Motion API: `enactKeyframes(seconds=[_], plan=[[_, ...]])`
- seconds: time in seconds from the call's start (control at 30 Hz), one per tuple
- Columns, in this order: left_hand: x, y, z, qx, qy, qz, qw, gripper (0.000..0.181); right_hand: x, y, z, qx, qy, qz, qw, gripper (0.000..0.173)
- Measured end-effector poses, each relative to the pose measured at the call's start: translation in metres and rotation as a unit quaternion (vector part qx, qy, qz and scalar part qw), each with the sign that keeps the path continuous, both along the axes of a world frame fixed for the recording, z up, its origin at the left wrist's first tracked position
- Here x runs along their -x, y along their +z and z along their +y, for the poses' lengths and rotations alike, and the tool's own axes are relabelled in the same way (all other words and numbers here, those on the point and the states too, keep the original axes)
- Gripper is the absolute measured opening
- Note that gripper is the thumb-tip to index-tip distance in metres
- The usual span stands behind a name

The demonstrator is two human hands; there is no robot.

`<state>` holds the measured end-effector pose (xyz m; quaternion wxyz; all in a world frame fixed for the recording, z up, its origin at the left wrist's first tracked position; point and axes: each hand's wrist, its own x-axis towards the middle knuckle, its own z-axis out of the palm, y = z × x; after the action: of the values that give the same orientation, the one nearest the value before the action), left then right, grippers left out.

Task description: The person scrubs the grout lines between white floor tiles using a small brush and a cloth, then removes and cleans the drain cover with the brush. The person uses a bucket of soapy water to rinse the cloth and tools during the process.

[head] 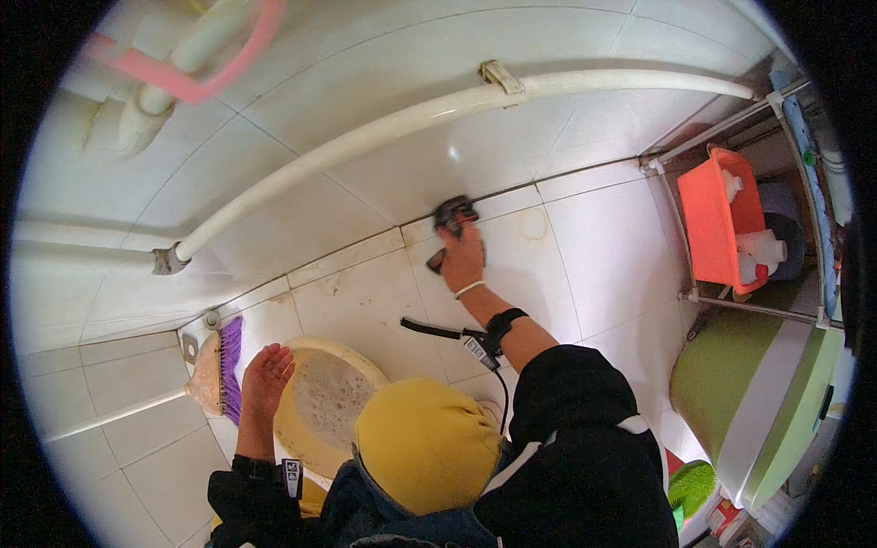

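Observation:
My right hand (464, 257) grips a dark brush-like tool (455, 214) with reddish parts. It is blurred and sits at the seam where the white tiled floor (493, 301) meets the wall, with its bristles or working face hidden. My left hand (268, 370) is raised over the left rim of a yellow basin (373, 366), fingers slightly curled and nothing seen in them. Murky, foamy water (329, 390) lies in the basin. Brown stains (336, 291) mark the floor to the left of my right hand.
A white pipe (384, 137) runs along the wall. To the left rests a broom (229, 366) with purple bristles. A metal rack (743, 308) at right carries an orange basket (706, 219) with bottles; a green bin (726, 390) stands below. A yellow-fabric bulge (428, 442) partly covers the basin.

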<state>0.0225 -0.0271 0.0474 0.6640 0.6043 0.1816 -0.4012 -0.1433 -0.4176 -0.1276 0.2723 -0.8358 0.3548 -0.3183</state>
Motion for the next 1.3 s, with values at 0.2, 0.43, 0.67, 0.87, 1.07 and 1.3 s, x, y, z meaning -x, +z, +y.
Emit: enactKeyframes(seconds=[0.2, 0.43, 0.67, 0.87, 1.07, 1.3], plan=[[-0.001, 0.010, 0.004, -0.021, -0.013, -0.024, 0.999, 0.020, -0.012, 0.026, -0.024, -0.186, 0.127, -0.067, 0.972, 0.035], [0.004, 0.004, 0.020, -0.004, 0.008, -0.027, 1.000, 0.023, 0.072, 0.054, -0.162, -0.074, -0.307, 0.146, 0.937, 0.035], [0.014, -0.006, 0.029, -0.002, 0.010, -0.012, 1.000, 0.026, 0.004, 0.009, -0.064, -0.049, -0.127, 0.151, 0.979, 0.052], [0.015, -0.005, 0.015, 0.016, -0.025, -0.022, 0.999, 0.027, -0.047, 0.014, 0.022, -0.109, 0.167, 0.148, 0.969, 0.038], [0.008, 0.000, 0.021, 0.024, -0.009, -0.035, 0.999, 0.025, 0.008, 0.021, -0.066, -0.185, 0.103, -0.075, 0.974, 0.036], [0.010, -0.022, 0.049, -0.012, 0.031, -0.002, 0.999, 0.025, 0.150, 0.017, -0.172, -0.020, -0.135, 0.319, 0.938, 0.057]])
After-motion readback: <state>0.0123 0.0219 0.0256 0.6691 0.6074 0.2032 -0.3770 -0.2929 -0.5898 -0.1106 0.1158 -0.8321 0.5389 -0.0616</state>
